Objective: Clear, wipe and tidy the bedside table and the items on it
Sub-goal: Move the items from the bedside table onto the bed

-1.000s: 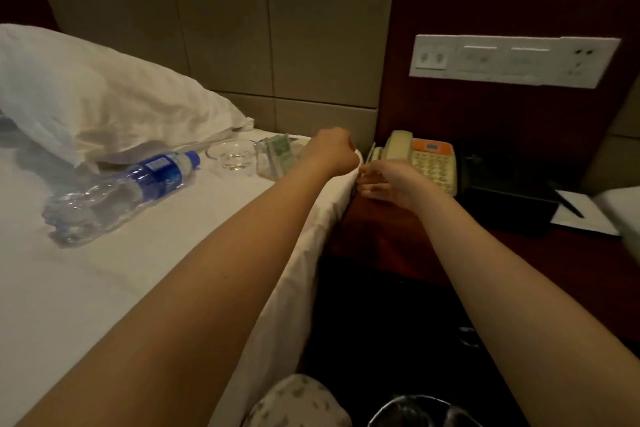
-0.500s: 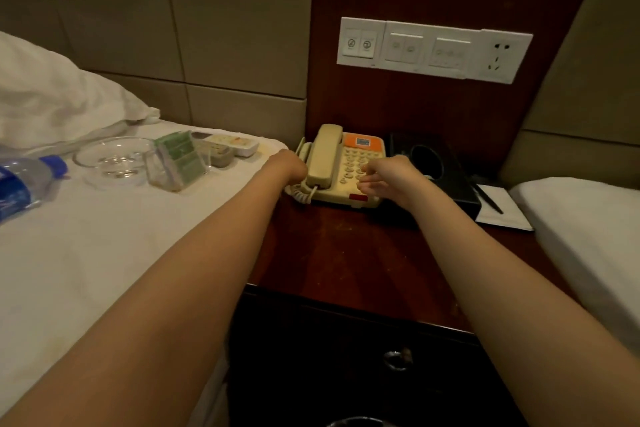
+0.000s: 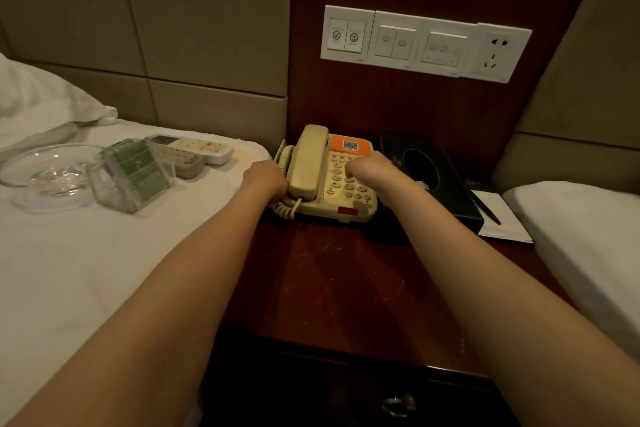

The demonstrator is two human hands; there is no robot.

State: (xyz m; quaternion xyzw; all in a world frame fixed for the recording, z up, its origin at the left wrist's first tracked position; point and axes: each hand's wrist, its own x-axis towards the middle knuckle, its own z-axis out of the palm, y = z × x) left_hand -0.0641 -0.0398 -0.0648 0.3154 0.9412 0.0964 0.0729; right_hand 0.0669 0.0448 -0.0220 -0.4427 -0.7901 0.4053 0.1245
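Tissue box [image 3: 453, 194] beside telephone [image 3: 310, 163], notepad [image 3: 504, 224] beyond.

A hotel bedroom, at the spot between two beds.

A dark wood counter [image 3: 339, 281] stands between the left bed [image 3: 86, 270] and the right bed [image 3: 581, 218], both with white sheets. On the counter sit a phone [image 3: 311, 163], a black tissue box [image 3: 450, 191] and a notepad [image 3: 502, 222]. Behind are a soft padded wall [image 3: 190, 17] and a row of white switches [image 3: 422, 43].

switch panel [image 3: 425, 43] on wood wall [image 3: 381, 107] | pillow [image 3: 38, 100] on white bed [image 3: 86, 270] | padded headboard [image 3: 207, 17]
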